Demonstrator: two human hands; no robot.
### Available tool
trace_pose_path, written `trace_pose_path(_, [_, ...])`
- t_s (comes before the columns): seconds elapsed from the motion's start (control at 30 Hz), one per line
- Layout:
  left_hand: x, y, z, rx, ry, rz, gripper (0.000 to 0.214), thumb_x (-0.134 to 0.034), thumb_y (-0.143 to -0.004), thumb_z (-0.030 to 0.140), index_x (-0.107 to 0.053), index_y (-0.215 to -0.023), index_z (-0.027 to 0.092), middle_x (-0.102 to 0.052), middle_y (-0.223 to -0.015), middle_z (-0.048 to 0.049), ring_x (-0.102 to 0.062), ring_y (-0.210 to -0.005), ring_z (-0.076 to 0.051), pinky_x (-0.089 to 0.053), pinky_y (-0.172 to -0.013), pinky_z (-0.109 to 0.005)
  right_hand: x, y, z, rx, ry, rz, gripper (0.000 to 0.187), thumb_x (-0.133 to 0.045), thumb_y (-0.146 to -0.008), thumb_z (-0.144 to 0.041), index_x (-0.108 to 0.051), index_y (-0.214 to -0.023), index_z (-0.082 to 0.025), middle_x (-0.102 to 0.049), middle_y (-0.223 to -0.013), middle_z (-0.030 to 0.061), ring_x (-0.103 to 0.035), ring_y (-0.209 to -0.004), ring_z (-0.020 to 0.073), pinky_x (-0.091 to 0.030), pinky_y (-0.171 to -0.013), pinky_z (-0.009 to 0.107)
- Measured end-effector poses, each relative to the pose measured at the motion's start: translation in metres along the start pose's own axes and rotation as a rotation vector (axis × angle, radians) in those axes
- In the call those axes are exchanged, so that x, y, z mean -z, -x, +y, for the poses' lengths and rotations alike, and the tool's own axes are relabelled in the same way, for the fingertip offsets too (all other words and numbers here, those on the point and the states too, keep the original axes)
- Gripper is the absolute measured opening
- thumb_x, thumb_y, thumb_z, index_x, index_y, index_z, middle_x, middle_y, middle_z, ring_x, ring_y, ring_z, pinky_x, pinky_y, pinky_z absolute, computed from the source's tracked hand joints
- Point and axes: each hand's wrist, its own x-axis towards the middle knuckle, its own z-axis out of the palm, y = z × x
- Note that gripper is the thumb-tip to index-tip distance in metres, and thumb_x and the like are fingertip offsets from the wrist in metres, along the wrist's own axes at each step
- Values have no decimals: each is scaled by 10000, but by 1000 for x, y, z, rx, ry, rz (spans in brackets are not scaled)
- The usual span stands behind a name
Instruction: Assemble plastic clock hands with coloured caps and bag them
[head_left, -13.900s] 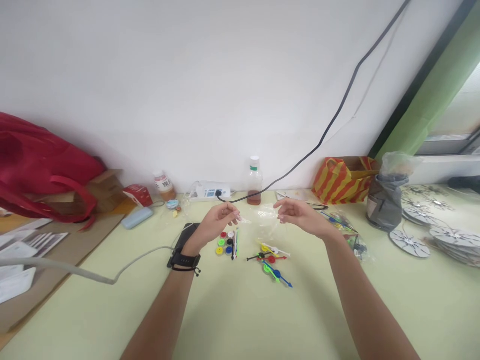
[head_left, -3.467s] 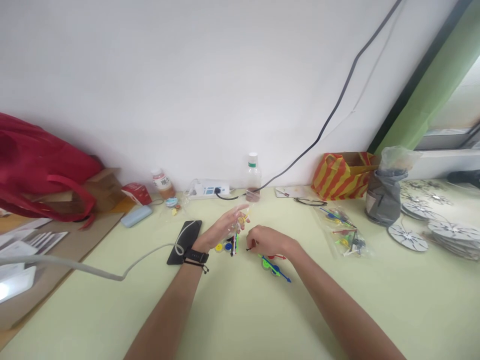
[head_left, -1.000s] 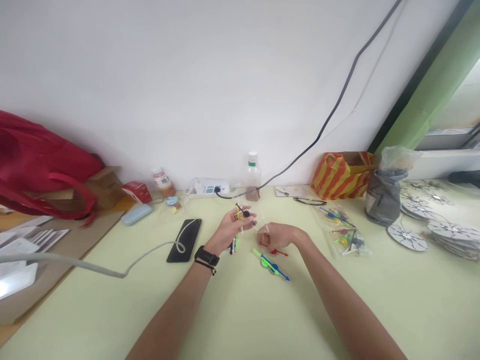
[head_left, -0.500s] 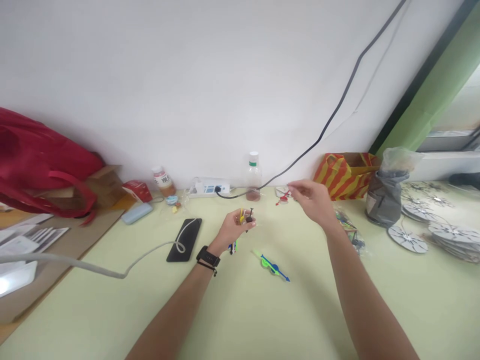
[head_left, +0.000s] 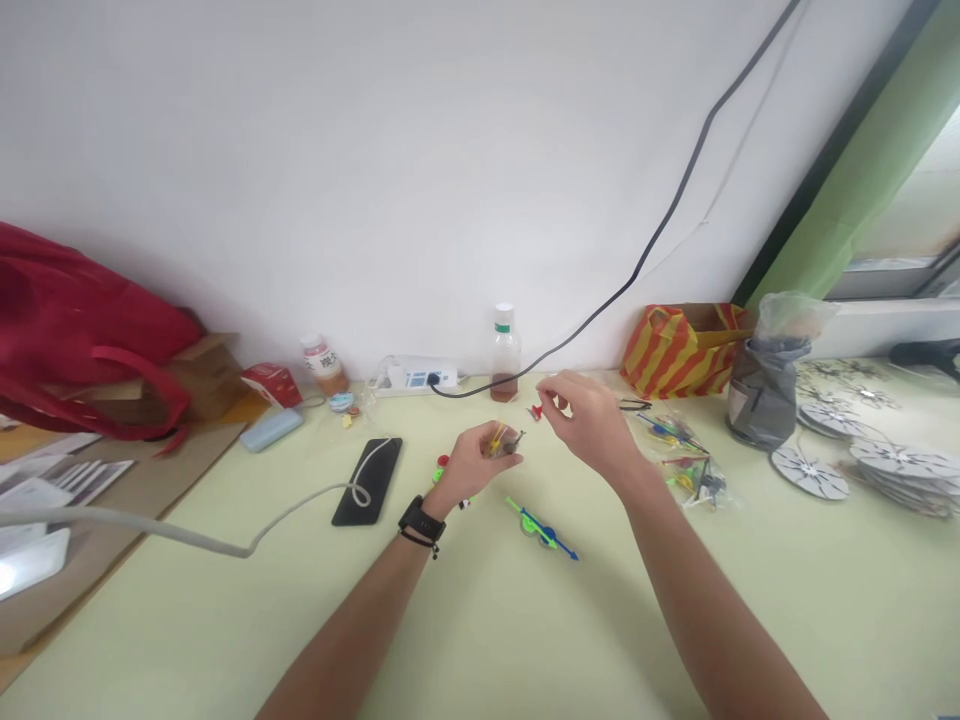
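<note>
Nearest on pale green table [head_left: 480,620]: bright green plastic arrow [head_left: 529,525] and blue plastic arrow [head_left: 550,535], overlapping. Beyond, left hand [head_left: 477,466], black watch [head_left: 421,520] on wrist, fingers closed around yellow plastic arrow [head_left: 496,440] and dark plastic arrow [head_left: 514,444]; small round red plastic piece [head_left: 443,461] just beside. Farther, right hand [head_left: 589,415], fingertips pinched on red plastic arrow [head_left: 535,411]. Behind, clear bottle [head_left: 505,352], brown liquid inside.

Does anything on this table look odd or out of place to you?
Nothing looks spilled or broken. A grey cable loops loosely over the flat black device, and a black cable droops in front of the bottle to the power strip; both look untidy, perhaps easily snagged.
</note>
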Motion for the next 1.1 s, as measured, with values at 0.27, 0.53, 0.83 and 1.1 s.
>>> trace_pose_path(0.27, [0,2,-17,108,131,-103,427,-918,-681,336,-654,-969,163,-739,-999,-88,-726,-926,-251,-547,-817,-342,3,0,3,-102,59,-210,154,-553,-972,-279,-681,-911,-219,-733,-900,46,-636,-798,196,-387,-699,306])
trace_pose_path(0.53, [5,0,-26,118,220,-50,684,-938,-657,336,-576,-1221,200,-740,-1169,-122,-733,-1062,-259,-584,-890,-368,-8,13,5,-179,41,-983,239,-699,-845,-376,-737,-1002,-199,-744,-984,77,-679,-846,216,-433,-667,281])
trace_pose_path(0.83, [5,1,-38,67,85,-106,623,-885,-712,316,-652,-1272,174,-743,-1174,-124,-731,-1085,-286,-549,-987,-411,-69,26,-17,-20,53,-1249,134,-625,-623,-59,-574,-576,-173,-648,-639,28,-603,-624,191,-342,-511,277])
trace_pose_path(1.1, [5,3,-37,128,69,-174,500,-846,-757,368,-684,-1183,162,-774,-1063,-98,-731,-996,-267,-563,-899,-370,-12,9,5,-167,-397,-1071,71,-605,-753,-116,-599,-742,-186,-711,-686,13,-691,-641,173,-458,-545,234])
